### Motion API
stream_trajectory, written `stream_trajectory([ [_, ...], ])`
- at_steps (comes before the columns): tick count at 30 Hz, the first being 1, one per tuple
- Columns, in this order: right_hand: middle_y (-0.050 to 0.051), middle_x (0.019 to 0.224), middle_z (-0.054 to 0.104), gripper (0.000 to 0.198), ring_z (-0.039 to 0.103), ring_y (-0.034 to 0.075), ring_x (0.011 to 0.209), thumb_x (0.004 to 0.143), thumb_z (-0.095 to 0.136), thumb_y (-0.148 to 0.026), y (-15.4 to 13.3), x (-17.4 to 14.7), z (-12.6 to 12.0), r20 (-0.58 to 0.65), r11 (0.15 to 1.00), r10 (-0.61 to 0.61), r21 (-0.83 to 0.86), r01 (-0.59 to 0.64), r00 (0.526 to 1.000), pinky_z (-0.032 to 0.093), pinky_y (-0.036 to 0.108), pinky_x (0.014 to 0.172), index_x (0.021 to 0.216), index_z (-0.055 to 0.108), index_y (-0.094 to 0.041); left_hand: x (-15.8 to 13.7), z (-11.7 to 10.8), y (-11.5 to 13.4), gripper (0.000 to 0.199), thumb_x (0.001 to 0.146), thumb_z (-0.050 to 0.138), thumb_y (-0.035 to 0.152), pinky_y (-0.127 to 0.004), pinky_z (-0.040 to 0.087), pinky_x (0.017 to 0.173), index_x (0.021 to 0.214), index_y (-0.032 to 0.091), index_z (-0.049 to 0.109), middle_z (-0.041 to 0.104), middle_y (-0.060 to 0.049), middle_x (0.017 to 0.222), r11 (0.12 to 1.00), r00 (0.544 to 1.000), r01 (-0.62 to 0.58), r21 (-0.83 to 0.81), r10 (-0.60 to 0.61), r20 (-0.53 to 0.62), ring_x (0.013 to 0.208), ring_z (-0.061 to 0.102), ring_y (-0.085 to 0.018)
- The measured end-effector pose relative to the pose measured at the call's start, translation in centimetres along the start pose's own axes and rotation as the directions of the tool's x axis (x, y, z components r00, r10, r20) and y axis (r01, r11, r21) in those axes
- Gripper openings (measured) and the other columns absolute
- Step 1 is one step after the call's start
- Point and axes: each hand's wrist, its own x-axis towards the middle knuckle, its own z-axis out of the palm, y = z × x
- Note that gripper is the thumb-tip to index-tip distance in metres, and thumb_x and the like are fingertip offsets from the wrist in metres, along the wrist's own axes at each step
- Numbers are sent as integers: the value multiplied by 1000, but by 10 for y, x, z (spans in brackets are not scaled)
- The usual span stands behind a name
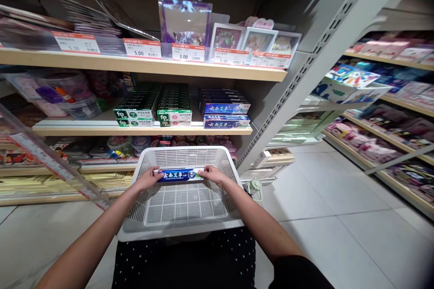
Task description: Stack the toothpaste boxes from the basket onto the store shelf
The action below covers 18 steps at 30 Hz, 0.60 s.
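Observation:
A blue and white toothpaste box (pixel 179 174) lies level across the far part of a white plastic basket (pixel 139 225). My left hand (pixel 148 179) grips the box's left end, with the thumb on its front. Its right end is pinched by my right hand (pixel 214 174). Whether the box touches the basket's bottom I cannot tell. The basket rests at my lap. Beyond it, on a shelf, stand stacks of blue toothpaste boxes (pixel 226 122) like the held one. Rows of green and white toothpaste boxes (pixel 174 116) sit to their left.
Above runs a wooden shelf edge (pixel 169 64) with price tags and framed packs. A slanted grey upright (pixel 305 72) stands on the right. A light green bottle (pixel 255 188) is on the tiled floor (pixel 315 226) beside the basket. More stocked shelves (pixel 389 135) line the far right.

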Motion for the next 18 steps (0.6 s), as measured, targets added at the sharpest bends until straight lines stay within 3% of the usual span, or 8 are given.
stream_trajectory([
  [5,9,100,67,44,62,20,88,75,69,-54,4,11,2,-70,962,-60,262,76,996,47,26,72,97,65,-16,-5,2,14,51,50,84,52,-25,50,62,78,14,64,69,-6,79,984,1000,25,-176,-25,3,69,64,-16],
  [9,9,105,68,40,63,22,95,78,68,-49,11,19,3,-63,927,-84,362,101,994,50,27,78,100,68,-16,-6,3,24,42,54,86,39,-27,55,72,83,13,69,72,-10,93,951,995,68,-303,-43,88,78,67,-18],
  [13,10,108,68,34,64,22,98,81,65,-43,11,19,2,-56,940,-77,330,92,995,52,28,79,103,67,-17,-8,4,28,35,63,82,32,-34,58,80,91,13,72,72,-12,105,955,994,59,-290,-29,109,90,69,-23],
  [18,11,107,68,33,64,22,98,84,61,-39,1,10,2,-86,976,-93,188,108,992,52,29,78,108,65,-15,-7,3,25,50,60,83,40,-40,56,88,100,12,70,72,-15,109,970,994,24,-244,2,106,99,69,-29],
])
